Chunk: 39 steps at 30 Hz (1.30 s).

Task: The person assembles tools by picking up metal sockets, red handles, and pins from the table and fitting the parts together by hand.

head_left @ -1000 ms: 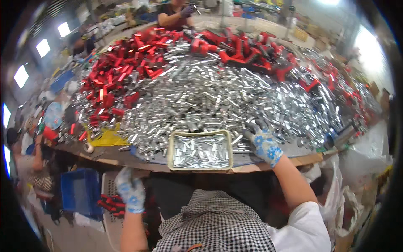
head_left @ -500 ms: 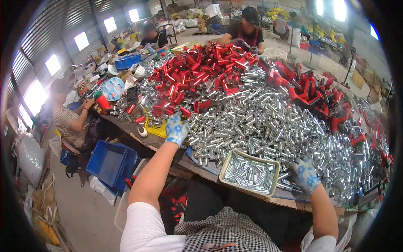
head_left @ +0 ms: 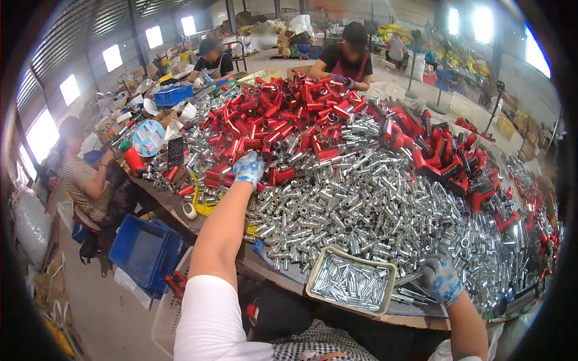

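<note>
On bench, person's side, heaped stock:

- Left hand [head_left: 248,168], blue-flowered work glove: arm stretched far out, grip curled down onto the red tubes [head_left: 283,114]. Fingers bent over one or two pieces at the near edge of the red heap; whether a tube is actually caught cannot be told.
- Red tubes: piled high beyond and to the right of the left grip, touching it on the far side.
- Right hand [head_left: 441,278], same glove: grip closed on a thin bright rod or tube whose end points left toward the tray [head_left: 313,281].
- Tray, cream, shallow: just left of the right grip, at the bench [head_left: 180,207] edge, part filled with short silver tubes lying flat.
- Silver tubes [head_left: 373,204]: loose mound between the two grips, sloping down to the tray.
- Red angled fittings [head_left: 436,150]: beyond the right grip, well apart from it.
- Blue crate [head_left: 144,249]: on the floor below and left of the left arm.
- Co-workers: three seated round the far and left sides.

Risk, judged: pulling one red tube from the slope may loosen its neighbours, so they roll off the near edge; the tray partly overhangs, and a knock from the right forearm could tip it.
</note>
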{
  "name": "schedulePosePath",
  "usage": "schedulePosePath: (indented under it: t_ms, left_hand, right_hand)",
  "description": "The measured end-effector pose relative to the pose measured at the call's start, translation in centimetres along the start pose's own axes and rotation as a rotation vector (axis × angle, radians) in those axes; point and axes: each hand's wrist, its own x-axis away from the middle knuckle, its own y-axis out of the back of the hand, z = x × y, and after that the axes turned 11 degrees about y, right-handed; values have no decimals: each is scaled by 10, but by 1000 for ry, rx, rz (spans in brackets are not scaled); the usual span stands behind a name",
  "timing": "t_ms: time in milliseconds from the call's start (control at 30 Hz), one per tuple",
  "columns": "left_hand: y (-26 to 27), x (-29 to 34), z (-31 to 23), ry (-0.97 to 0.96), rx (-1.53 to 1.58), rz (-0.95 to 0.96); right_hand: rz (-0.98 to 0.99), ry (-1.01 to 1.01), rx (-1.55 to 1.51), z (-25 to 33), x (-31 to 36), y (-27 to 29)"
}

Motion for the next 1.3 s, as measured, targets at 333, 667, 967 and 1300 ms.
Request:
schedulePosePath:
  t_ms: [333, 667, 967, 1300]
  left_hand:
    - [-42, -71, 28, 262, 140, 141]
    - [27, 15, -29, -134, 937, -158]
    - [77, 264, -48, -345, 1168, 560]
    - [62, 367, -62, -115, 1564, 1091]
  right_hand:
    - [-425, -567, -210, 16, 4, -1]
    - [-1004, -1021, -1156, -3, -53, 10]
    - [-1292, -843, -1874, 74, -48, 62]
    - [-898, -1002, -1836, 160, -4, 43]
